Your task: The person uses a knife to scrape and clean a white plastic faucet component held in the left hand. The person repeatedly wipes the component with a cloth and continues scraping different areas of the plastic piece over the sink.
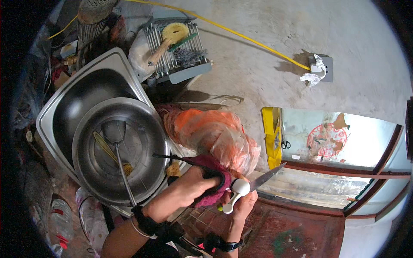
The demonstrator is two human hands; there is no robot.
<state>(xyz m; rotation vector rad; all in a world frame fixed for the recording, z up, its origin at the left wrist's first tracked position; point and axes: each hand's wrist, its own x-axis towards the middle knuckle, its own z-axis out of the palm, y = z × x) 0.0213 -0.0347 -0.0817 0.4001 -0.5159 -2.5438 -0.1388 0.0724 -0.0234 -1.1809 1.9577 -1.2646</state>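
Note:
My left hand is closed round a maroon cloth with black edging and a dark hanging loop. It sits close beside my right hand, whose fingers are closed at the base of a knife. The metal blade points up and to the right. Between the hands shows a white piece with a rounded end and a narrow stem; whether it belongs to the knife I cannot tell. The knife's grip is largely hidden. Behind the hands lies a clear plastic bag with orange contents.
A steel sink at left bears a wide metal basin with a ladle and a brush inside. A rack holds another brush. A yellow cable runs to a wall socket. Plastic bottles lie lower left.

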